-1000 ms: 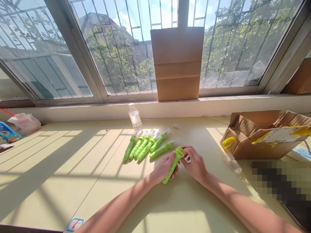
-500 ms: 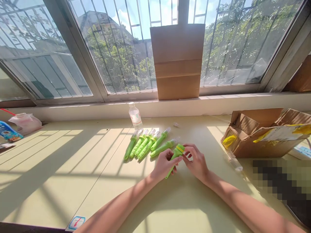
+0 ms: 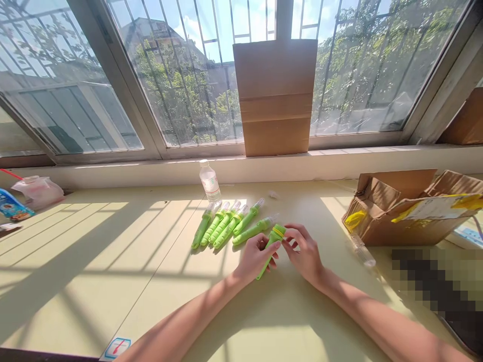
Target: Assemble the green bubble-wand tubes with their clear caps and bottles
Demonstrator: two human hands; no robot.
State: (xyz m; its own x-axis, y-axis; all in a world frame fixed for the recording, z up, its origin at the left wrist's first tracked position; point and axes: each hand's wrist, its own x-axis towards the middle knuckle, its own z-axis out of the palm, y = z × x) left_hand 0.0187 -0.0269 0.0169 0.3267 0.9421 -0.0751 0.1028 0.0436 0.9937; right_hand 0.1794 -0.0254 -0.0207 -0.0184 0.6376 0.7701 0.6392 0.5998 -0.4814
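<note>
My left hand (image 3: 257,256) is closed round the body of a green tube-like piece (image 3: 268,247), whose ridged top with a yellow band points up and away. My right hand (image 3: 304,250) is at the upper right of that piece, thumb and fingers pinched beside the yellow band; what they hold there is too small to make out. Beyond my left hand lie several green sticks with clear caps (image 3: 223,228), most side by side. One more green stick (image 3: 251,232) lies at an angle just behind my left hand.
A clear bottle (image 3: 210,182) stands behind the green sticks. At the right are an open cardboard box (image 3: 407,221) and a clear plastic tube (image 3: 364,251). A pink-white container (image 3: 39,192) and a blue packet (image 3: 14,205) sit at the far left. A cardboard sheet (image 3: 275,100) leans on the window.
Both hands keep nearly the same pose around the green piece. The whole view has shifted very slightly.
</note>
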